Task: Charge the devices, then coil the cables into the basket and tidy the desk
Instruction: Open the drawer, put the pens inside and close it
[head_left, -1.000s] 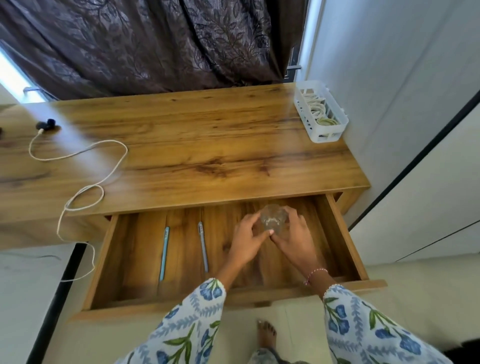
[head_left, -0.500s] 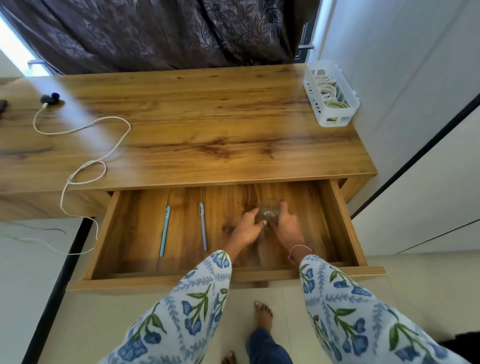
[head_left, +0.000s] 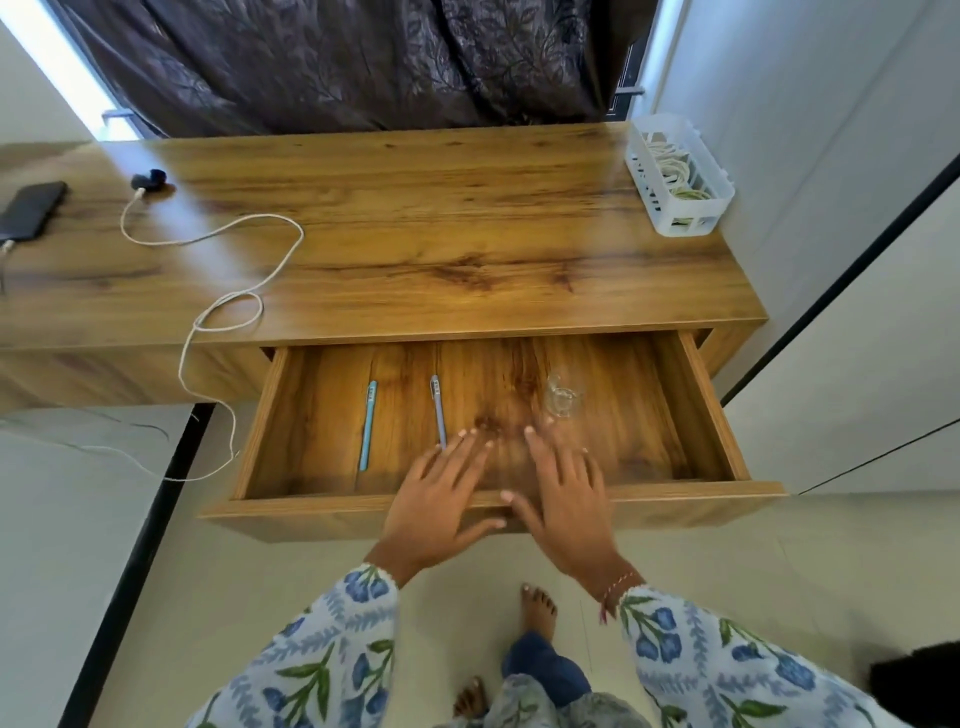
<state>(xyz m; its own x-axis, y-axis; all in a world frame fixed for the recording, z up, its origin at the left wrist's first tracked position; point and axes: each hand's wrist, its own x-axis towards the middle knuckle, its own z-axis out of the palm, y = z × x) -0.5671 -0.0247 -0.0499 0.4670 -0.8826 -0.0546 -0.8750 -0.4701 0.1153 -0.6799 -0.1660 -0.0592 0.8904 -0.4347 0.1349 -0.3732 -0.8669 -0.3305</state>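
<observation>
Over the drawer front: I see both hands spread flat, palms down, holding nothing.
Left hand (head_left: 441, 499): fingers straight and fanned, tips over the drawer floor near the lower end of the grey pen (head_left: 439, 410); I cannot tell whether they touch the wood.
Right hand (head_left: 566, 493): fingers straight and apart, reaching over the front board of the drawer (head_left: 691, 415); thumb just beside the left thumb.
Glass (head_left: 560, 397): a small clear glass stands upright on the drawer floor, beyond my right fingertips and apart from them.
Blue pen (head_left: 368, 426): lies lengthwise in the left half of the drawer, roughly parallel to the grey pen and apart from it.
Basket (head_left: 678, 176): white plastic, at the far right corner of the desk (head_left: 467, 234), with coiled pale cables inside.
Cable (head_left: 234, 291): one white cable loops loose across the left of the desktop, runs off the front edge and hangs down to the floor.
Earbud case (head_left: 148, 179): small dark item at the cable's far end; the plug appears joined to it.
Phone (head_left: 32, 210): dark, lying flat at the far left, a second lead at its near end.
Curtain (head_left: 337, 62): dark patterned cloth hangs behind the desk.
</observation>
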